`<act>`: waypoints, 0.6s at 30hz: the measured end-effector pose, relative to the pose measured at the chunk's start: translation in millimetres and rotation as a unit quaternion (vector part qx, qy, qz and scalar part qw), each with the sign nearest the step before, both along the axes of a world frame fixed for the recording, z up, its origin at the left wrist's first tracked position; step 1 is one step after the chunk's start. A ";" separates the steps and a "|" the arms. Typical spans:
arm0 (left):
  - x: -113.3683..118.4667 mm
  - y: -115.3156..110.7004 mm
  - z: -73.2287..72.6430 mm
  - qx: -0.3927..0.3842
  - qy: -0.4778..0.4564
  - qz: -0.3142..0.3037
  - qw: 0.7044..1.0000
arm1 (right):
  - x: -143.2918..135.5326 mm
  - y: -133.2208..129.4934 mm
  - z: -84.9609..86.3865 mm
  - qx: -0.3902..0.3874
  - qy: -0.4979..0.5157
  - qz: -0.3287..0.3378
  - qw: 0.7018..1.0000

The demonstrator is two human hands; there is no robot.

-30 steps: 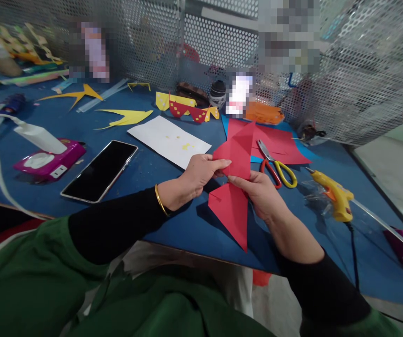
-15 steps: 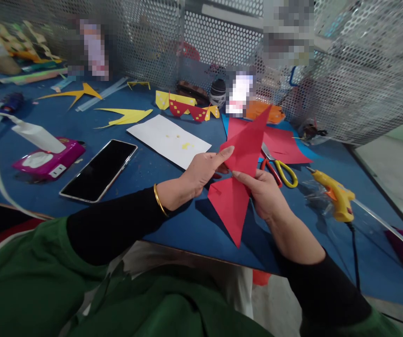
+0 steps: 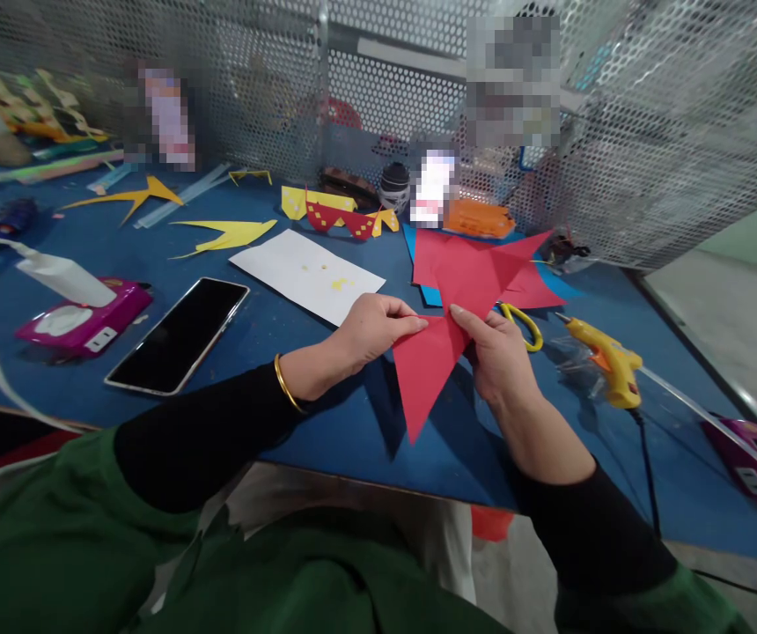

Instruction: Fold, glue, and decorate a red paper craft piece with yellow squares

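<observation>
A cut piece of red paper (image 3: 477, 273) with pointed ends is held above the blue table. My left hand (image 3: 371, 333) pinches its left edge near the narrow middle, thumb on top. My right hand (image 3: 498, 350) grips the right edge close to the same spot, its thumb lying on the paper and its fingers hidden behind. One point of the paper aims toward me, another up to the right. Beyond it lie more red paper (image 3: 426, 257) and blue paper (image 3: 429, 296). Scissors with yellow handles (image 3: 529, 328) are partly covered beside my right hand.
A yellow glue gun (image 3: 606, 359) lies at the right with its cord. A white sheet (image 3: 305, 271) with yellow spots, a phone (image 3: 180, 335) and a purple power socket (image 3: 88, 321) are at the left. Red paper glasses (image 3: 339, 220) stand at the back before a perforated metal screen (image 3: 405, 97).
The red paper has turned clockwise, its upper point swinging right and its lower point left. My left hand has shifted from the upper part down to the left edge by the middle.
</observation>
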State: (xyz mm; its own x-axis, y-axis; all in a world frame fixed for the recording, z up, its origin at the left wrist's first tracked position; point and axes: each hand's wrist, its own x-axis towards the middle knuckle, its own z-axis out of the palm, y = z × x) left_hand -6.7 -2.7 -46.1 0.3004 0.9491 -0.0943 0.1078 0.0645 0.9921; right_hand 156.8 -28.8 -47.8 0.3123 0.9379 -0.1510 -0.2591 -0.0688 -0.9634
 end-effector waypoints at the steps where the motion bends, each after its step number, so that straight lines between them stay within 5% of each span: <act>1: -0.5 0.6 0.9 -0.006 0.002 0.001 1.000 | 0.3 0.4 -0.2 0.001 -0.006 0.000 1.000; 11: -9.5 13.7 11.6 -0.050 -0.017 0.014 0.999 | 8.8 4.0 -2.7 -0.024 -0.094 0.031 0.995; 18: -24.4 20.0 20.7 -0.041 0.037 -0.089 0.994 | 34.5 2.6 2.9 -0.009 -0.113 -0.053 0.992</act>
State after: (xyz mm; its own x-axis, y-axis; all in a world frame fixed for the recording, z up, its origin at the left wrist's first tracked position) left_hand -31.1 17.2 -25.3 0.4525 0.8695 -0.1979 0.1982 0.1182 0.9730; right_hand 191.3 -26.2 -45.0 0.4368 0.8957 -0.0834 -0.0438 -0.0714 -0.9965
